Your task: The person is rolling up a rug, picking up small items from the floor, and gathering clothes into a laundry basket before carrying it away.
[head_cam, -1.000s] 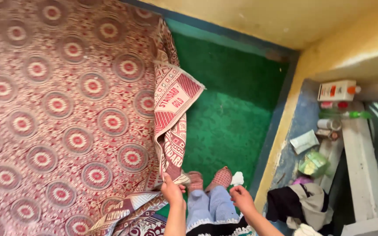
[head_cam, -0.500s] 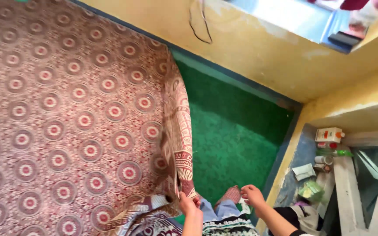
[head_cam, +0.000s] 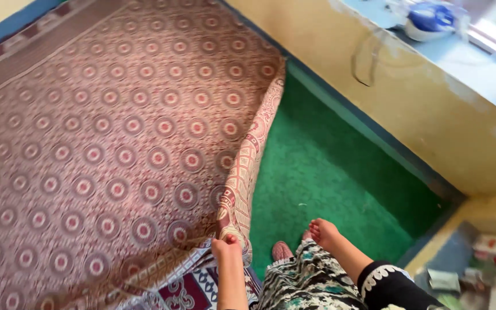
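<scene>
A red patterned mat (head_cam: 104, 149) covers the floor on the left, its right edge lifted. The left hand (head_cam: 226, 248) pinches that edge between pressed fingers. The right hand (head_cam: 324, 231) hangs loosely curled, holding nothing, above green carpet (head_cam: 328, 178) beside the yellow wall (head_cam: 431, 115).

Bare green carpet (head_cam: 328, 172) spreads just right of the fingers, edged by a yellow wall (head_cam: 431, 115). A blue-and-white object (head_cam: 429, 17), blurred, sits on the pale blue ledge (head_cam: 477, 69) far beyond them.
</scene>
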